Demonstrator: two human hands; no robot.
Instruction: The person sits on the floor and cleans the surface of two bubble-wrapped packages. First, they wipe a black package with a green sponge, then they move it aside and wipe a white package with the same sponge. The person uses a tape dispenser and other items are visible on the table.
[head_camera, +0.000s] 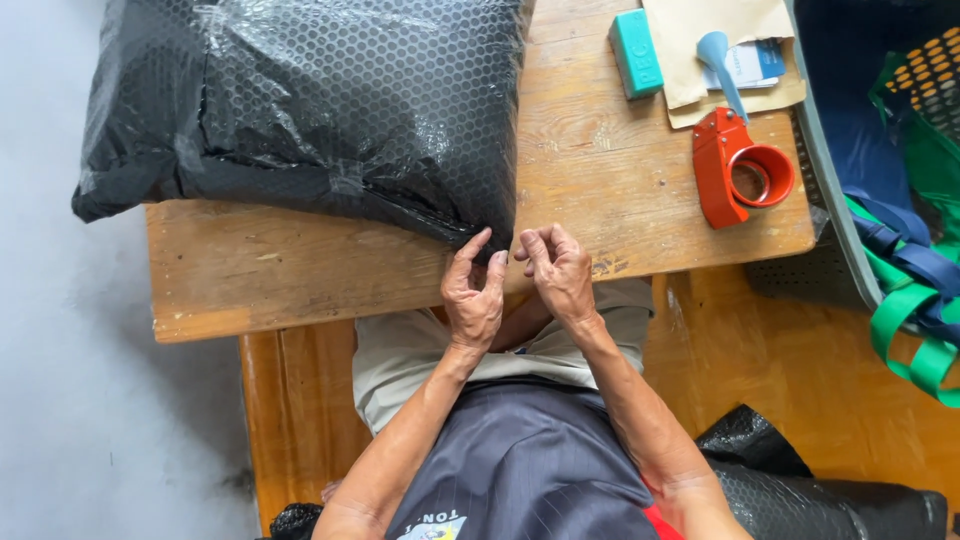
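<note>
Worn wooden desk (300, 270), pale grey floor to its left, orange-brown boards under it. One black bubble-wrap parcel (310, 100) fills the desk's far-left part and overhangs the left and far edges; its near-right corner sits just ahead of the hands.

Left hand (474, 295): fingers curled, thumb and forefinger tips touching that parcel corner, apparently pinching the film. Right hand (560, 272): fingers bent inward, just beside the left, at the near edge. Can't tell if it's holding anything; if so, too small to see.

Doing it well, my read: keep the pinch tight on the loose corner film, pull it flat against the parcel body, keep the right hand close so the fold doesn't spring back.

Count:
- 1 red tape dispenser (738, 168), right end of the desk, well apart from the hands
- 1 teal block (635, 40), far edge
- 1 brown envelope (730, 55), far-right corner
- 1 blue-handled tool (722, 62) lying on the envelope
- 1 grey basket (830, 190) off the right edge, green and blue straps hanging out
- more black wrap (800, 480) on the floor, near right
</note>
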